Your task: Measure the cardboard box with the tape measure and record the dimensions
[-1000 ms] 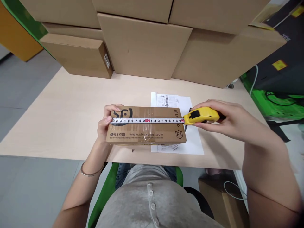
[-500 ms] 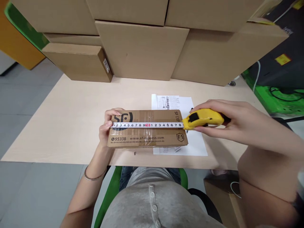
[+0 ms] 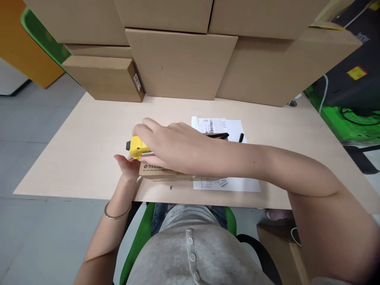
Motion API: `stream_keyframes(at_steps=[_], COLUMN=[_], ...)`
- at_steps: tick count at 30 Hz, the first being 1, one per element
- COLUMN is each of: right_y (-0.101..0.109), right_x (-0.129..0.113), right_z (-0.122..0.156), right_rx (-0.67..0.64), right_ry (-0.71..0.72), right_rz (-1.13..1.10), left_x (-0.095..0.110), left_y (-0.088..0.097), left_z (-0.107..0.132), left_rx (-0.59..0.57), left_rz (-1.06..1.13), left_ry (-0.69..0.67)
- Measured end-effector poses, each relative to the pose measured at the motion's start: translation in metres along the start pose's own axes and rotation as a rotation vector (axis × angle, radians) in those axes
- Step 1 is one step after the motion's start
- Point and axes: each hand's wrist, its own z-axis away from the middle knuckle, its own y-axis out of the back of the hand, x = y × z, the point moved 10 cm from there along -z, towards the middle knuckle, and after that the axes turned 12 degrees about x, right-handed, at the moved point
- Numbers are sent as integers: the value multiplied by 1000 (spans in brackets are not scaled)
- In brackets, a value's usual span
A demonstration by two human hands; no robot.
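A small brown cardboard parcel [image 3: 166, 173] with black print lies near the table's front edge, mostly hidden under my right forearm. My right hand [image 3: 166, 144] reaches across it and is closed round a yellow tape measure [image 3: 137, 147] at the parcel's left end. My left hand [image 3: 128, 164] sits at that same left end, just below the tape measure, fingers curled against the parcel; what they pinch is hidden. A black pen [image 3: 219, 135] lies on the parcel's far edge.
A printed white sheet [image 3: 234, 132] lies under and to the right of the parcel on the pale wooden table [image 3: 89, 138]. Large cardboard boxes [image 3: 181, 63] are stacked along the back. A green chair [image 3: 139, 237] is beneath me, and a green machine [image 3: 350, 122] stands at right.
The tape, stretched across the parcel's top before, is drawn back in. My right hand has carried the yellow tape measure from the parcel's right end across to its left end.
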Motion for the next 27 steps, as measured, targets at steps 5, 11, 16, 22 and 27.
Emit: stream_keyframes(at_steps=[5,11,16,22,27], right_y=[59,79,90,30,-11], right_x=[44,98,82,55,51], right_z=[48,126,152,142,133], right_rx=[381,718,798,512,476], right_ry=[-138,-472,-507,-472,-484], right_rz=[-239,-541,-551,-423,-294], left_x=[26,11,10,-26,-26], left_y=[-9,-2,-7,-5,-10], left_z=[22,37,19,49,57], left_rx=[-445,-524,-332,-167,-70], left_rz=[-157,-425,-389,-316,-288], left_ry=[-269,-289,-139,541,653])
